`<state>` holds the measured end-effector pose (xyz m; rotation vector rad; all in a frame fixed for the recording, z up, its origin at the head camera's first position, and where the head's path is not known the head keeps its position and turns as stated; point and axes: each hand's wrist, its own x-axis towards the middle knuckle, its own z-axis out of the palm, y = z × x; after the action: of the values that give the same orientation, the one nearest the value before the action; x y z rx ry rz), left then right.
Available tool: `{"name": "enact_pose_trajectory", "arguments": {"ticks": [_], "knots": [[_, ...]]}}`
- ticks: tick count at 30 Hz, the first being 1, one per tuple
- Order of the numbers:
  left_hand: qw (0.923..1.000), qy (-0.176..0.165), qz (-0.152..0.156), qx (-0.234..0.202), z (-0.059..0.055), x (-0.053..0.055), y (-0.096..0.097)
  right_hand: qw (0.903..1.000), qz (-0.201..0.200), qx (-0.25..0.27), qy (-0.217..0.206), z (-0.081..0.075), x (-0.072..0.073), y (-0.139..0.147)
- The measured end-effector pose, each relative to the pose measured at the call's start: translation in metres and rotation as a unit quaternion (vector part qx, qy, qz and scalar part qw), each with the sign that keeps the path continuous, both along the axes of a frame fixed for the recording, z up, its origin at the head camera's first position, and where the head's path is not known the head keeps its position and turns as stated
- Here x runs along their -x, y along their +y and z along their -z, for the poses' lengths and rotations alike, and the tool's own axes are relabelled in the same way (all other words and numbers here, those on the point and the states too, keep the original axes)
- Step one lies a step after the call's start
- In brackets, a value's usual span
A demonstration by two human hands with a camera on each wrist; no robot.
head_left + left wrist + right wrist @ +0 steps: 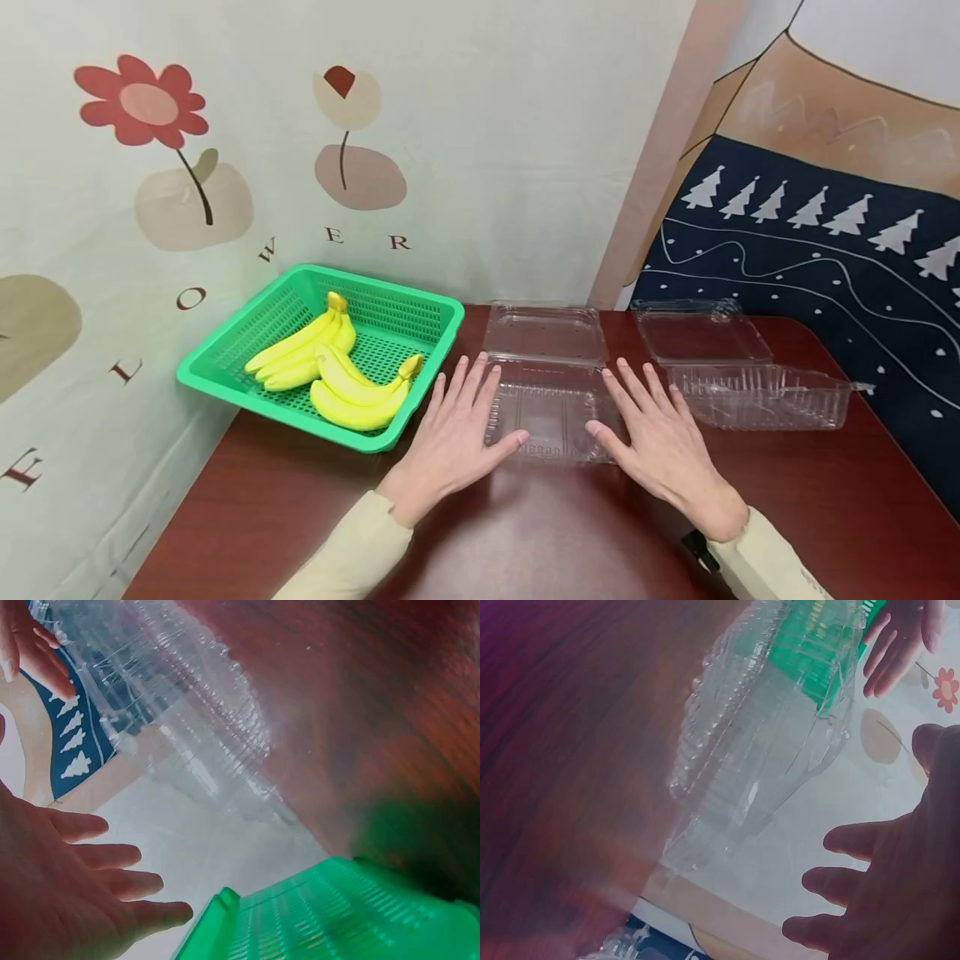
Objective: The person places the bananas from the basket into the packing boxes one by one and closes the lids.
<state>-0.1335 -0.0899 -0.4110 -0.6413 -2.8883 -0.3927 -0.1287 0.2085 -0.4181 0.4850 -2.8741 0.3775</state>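
Note:
In the head view my left hand (456,433) spreads its fingers at the left side of a clear plastic clamshell box (551,417), palm down and holding nothing. At the box's right side my right hand (660,442) is spread the same way, also empty. The box's lid (546,333) is folded back toward the wall. In both wrist views a gap shows between the hand and the clear box (187,697). Left of my left hand stands a green plastic basket (315,429) with two bunches of bananas (300,346) in it.
A second clear clamshell box (765,400) lies to the right, its lid (705,333) also folded back. Everything stands on a reddish-brown table (540,533). Behind the table hangs a printed cloth (510,167) with flowers, and at the right a dark blue one (787,242) with trees.

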Motion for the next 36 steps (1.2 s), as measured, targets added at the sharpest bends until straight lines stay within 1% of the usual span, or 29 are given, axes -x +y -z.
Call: {"name": "enact_pose_trajectory", "arguments": {"ticks": [5,10,14,18,23,36], "knots": [[0.9999,0.012,-0.003,0.000,-0.008,-0.006,-0.005,1.0000,-0.007,0.004,-0.001,-0.001,0.000,-0.008],[0.9992,0.030,0.005,-0.024,-0.019,-0.012,-0.013,0.9998,-0.016,0.014,-0.001,-0.002,-0.001,-0.017],[0.9972,0.056,0.017,-0.047,-0.027,-0.016,-0.023,0.9995,-0.024,0.020,0.010,-0.003,-0.003,-0.027],[0.9957,0.073,0.016,-0.055,-0.035,-0.019,-0.036,0.9986,-0.037,0.023,0.028,-0.004,-0.003,-0.037],[0.9962,0.069,-0.002,-0.053,-0.041,-0.022,-0.053,0.9976,-0.055,0.021,0.036,-0.006,-0.004,-0.048],[0.9970,0.058,-0.043,-0.030,-0.043,-0.023,-0.094,0.9943,-0.092,0.016,0.052,-0.015,-0.005,-0.078]]}}
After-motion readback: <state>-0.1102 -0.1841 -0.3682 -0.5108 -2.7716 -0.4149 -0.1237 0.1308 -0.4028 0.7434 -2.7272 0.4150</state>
